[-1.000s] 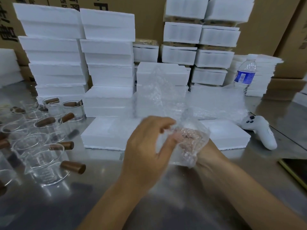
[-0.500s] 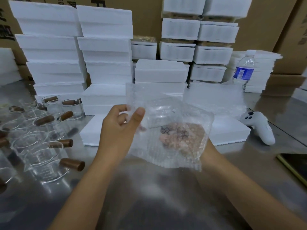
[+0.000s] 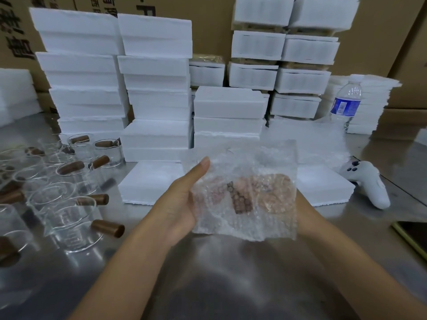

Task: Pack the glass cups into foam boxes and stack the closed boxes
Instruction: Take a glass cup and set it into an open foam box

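Above the table point(image 3: 208, 285), left hand point(image 3: 182, 199) now grips bubble wrap point(image 3: 245, 162) lower.

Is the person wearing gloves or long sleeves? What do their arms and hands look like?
No gloves, and no sleeves in view: the left arm and right arm are bare to the picture's edge. The left hand shows no ring, watch or bracelet. The right hand is mostly behind bubble wrap, so rings there cannot be told.
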`<act>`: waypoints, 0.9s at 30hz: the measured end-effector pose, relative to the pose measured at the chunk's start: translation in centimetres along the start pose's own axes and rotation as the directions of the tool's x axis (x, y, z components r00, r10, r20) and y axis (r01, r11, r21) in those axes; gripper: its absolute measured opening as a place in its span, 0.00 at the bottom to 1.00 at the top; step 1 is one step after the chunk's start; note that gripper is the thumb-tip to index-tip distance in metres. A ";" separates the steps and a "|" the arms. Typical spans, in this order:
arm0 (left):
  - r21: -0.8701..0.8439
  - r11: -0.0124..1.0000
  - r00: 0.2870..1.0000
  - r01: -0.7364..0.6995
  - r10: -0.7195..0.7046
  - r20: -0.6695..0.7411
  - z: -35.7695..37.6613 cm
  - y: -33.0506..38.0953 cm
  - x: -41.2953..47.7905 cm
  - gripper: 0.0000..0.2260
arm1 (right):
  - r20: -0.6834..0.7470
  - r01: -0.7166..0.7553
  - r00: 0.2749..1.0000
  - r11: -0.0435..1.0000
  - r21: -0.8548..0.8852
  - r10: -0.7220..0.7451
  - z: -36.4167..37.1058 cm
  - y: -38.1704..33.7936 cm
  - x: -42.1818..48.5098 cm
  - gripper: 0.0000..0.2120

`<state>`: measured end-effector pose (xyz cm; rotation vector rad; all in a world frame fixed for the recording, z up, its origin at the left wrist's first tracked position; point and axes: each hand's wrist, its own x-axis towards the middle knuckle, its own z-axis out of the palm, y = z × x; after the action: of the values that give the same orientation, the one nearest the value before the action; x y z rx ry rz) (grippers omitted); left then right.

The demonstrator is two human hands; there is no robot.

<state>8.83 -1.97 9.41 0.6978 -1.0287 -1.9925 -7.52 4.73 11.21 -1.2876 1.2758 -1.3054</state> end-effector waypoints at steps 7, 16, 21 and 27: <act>-0.505 0.861 0.997 -0.062 0.082 0.017 -0.4 0.4 0.2 0.21 | -0.486 0.380 0.746 0.891 -0.250 -0.455 -0.1 0.1 0.6 0.09; -0.615 0.745 0.961 -0.259 0.263 -0.086 -0.9 0.6 0.4 0.31 | -0.266 0.138 0.946 0.972 -0.190 -0.186 3.3 3.3 0.6 0.37; -0.572 0.785 0.963 -0.240 0.268 -0.036 -0.5 -0.2 0.6 0.27 | -0.362 0.296 0.878 0.949 -0.104 -0.313 3.7 3.1 0.8 0.13; -0.535 0.809 0.952 -0.244 0.305 0.027 -0.5 -0.3 1.0 0.32 | -0.434 0.408 0.810 0.911 -0.065 -0.394 2.5 2.6 1.1 0.07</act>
<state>8.55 -2.88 8.79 0.1255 -0.5507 -1.9388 -5.27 3.17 8.61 -1.3316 1.3130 -2.0041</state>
